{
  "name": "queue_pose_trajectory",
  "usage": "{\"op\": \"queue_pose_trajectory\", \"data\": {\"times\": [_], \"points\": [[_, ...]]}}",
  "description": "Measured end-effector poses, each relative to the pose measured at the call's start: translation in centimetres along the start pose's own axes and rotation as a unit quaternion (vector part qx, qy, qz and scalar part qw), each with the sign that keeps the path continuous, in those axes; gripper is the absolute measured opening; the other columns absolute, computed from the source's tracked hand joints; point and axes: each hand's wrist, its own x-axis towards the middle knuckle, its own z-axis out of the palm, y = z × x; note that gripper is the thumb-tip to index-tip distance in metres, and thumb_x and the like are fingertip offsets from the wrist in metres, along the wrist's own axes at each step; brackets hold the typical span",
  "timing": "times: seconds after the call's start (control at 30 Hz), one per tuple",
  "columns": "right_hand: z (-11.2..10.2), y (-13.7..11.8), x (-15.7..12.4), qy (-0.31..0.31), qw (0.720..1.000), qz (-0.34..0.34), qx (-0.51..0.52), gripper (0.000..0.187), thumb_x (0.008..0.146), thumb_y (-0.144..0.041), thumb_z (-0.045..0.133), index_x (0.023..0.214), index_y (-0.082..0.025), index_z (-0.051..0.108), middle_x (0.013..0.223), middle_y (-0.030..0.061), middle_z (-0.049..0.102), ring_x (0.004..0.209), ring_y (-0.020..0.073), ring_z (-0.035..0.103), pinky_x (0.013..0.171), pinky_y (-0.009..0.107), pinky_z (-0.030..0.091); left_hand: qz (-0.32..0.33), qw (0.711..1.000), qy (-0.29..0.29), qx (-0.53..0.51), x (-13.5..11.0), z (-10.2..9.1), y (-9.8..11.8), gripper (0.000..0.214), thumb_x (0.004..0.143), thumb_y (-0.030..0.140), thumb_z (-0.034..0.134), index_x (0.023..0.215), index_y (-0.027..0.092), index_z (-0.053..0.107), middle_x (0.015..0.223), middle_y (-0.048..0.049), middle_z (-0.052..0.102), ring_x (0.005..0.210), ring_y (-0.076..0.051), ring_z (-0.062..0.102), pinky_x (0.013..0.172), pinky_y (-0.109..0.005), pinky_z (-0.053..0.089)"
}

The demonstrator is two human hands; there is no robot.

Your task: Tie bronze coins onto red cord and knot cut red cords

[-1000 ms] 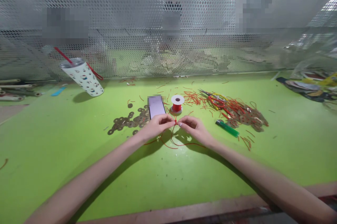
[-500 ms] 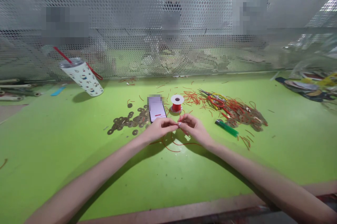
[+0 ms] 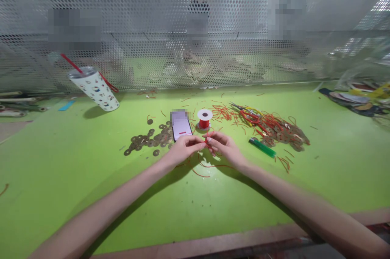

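My left hand (image 3: 182,150) and my right hand (image 3: 224,148) meet fingertip to fingertip over the green table (image 3: 91,178), both pinching a thin red cord (image 3: 207,141). The cord's loose ends (image 3: 210,166) trail on the table under my wrists. Just beyond my hands stand a small white spool of red cord (image 3: 204,119) and a phone (image 3: 181,127) lying flat. A scatter of brown holed coins (image 3: 149,140) lies left of the phone.
A heap of coins tied with red cord (image 3: 278,131), scissors (image 3: 246,112) and a green lighter (image 3: 262,147) lie to the right. A patterned cup with a red straw (image 3: 95,87) stands at the left. A perforated metal screen (image 3: 195,27) closes the back.
My hands have drawn slightly closer together and the right hand's fingers have curled over the cord. The loose ends on the table have shifted a little.
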Motion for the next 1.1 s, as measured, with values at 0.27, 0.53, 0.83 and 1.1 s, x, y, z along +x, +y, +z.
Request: {"op": "queue_pose_trajectory", "data": {"times": [0.27, 0.53, 0.83, 1.1], "points": [[0.1, -0.4, 0.0, 0.000, 1.000, -0.017, -0.026, 0.030, 0.078, -0.047, 0.078, 0.089, -0.020, 0.069, 0.071, -0.0015, 0.061, 0.059, 0.0105, 0.051, 0.058, 0.028, 0.043, -0.046, 0.996, -0.007, -0.082, 0.0, 0.1, -0.2, 0.030, 0.073, 0.042, 0.077, 0.077, 0.013, 0.072, 0.063, 0.0013, 0.051, 0.053, -0.007, 0.036, 0.051, -0.025, 0.022], [0.2, 0.3, -0.1, 0.042, 0.994, -0.020, -0.102, 0.031, 0.076, -0.046, 0.079, 0.087, -0.018, 0.070, 0.073, 0.0005, 0.065, 0.059, 0.0110, 0.051, 0.056, 0.027, 0.040, 0.033, 0.996, 0.057, 0.062, 0.4, 0.4, -1.3, 0.023, 0.074, 0.037, 0.074, 0.066, 0.016, 0.068, 0.062, -0.0009, 0.059, 0.061, -0.014, 0.050, 0.058, -0.027, 0.035], [-0.6, 0.7, 0.5, 0.007, 0.998, 0.015, 0.055, 0.032, 0.075, -0.046, 0.082, 0.095, -0.021, 0.076, 0.082, 0.0029, 0.068, 0.068, 0.0132, 0.056, 0.065, 0.030, 0.046, 0.015, 0.999, 0.030, -0.003, -0.3, 0.6, 0.0, 0.026, 0.078, 0.041, 0.071, 0.078, 0.015, 0.074, 0.060, 0.0005, 0.055, 0.053, -0.010, 0.037, 0.053, -0.027, 0.025], [0.2, 0.5, 0.4, 0.014, 0.994, 0.029, 0.100, 0.028, 0.070, -0.042, 0.087, 0.081, -0.020, 0.074, 0.079, 0.0014, 0.067, 0.067, 0.0118, 0.054, 0.066, 0.029, 0.044, 0.005, 0.999, 0.007, -0.041, -0.4, 0.8, -0.2, 0.029, 0.076, 0.043, 0.073, 0.073, 0.014, 0.070, 0.058, 0.0032, 0.049, 0.053, -0.008, 0.036, 0.053, -0.026, 0.023]]}}
